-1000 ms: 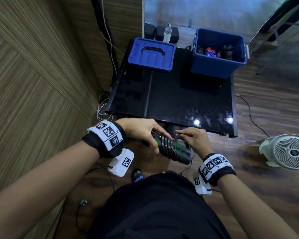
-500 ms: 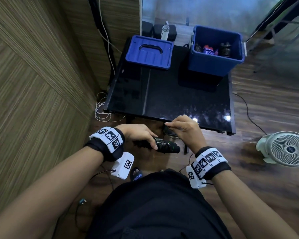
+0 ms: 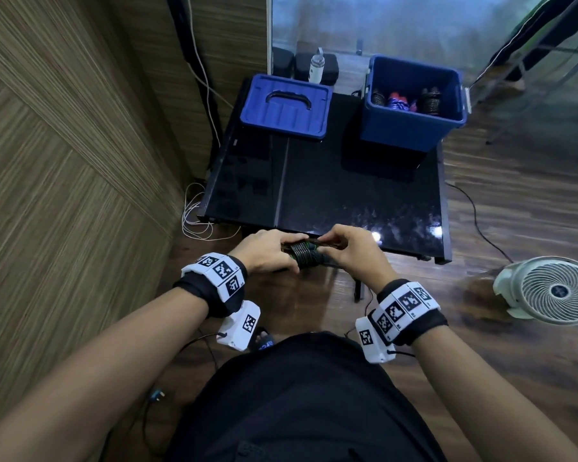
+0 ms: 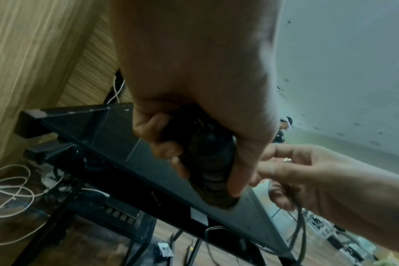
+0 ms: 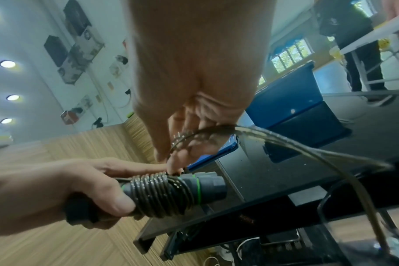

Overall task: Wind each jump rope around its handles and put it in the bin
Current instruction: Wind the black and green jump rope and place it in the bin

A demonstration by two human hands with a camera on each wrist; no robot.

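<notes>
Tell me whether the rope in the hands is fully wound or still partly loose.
Partly loose. Coils wrap the handles held by the left hand, but a free length of rope runs from the right hand.

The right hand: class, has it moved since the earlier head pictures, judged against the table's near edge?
Yes. The right hand has moved up to overlap the table near edge; earlier it was below.
</notes>
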